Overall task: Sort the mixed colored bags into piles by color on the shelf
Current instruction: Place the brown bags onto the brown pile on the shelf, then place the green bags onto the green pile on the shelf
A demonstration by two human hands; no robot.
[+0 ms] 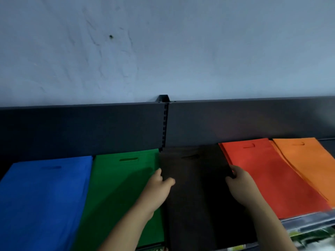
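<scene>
Fabric, dark brown to black, makes up the flat bag pile lying in the middle of the shelf, its long axis running from the shelf's front edge back toward the dark rear panel, cut-out handle at the far end. Left hand grips its left edge, thumb on top; right hand grips its right edge, so the pile lies between them, equally near both. Just beside it lie the green bag pile and blue bag pile leftward, the red bag pile and orange bag pile rightward. Fingers under the edges are hidden; the dark fabric hardly separates from the shelf; blue and orange piles are cut off by the frame.
</scene>
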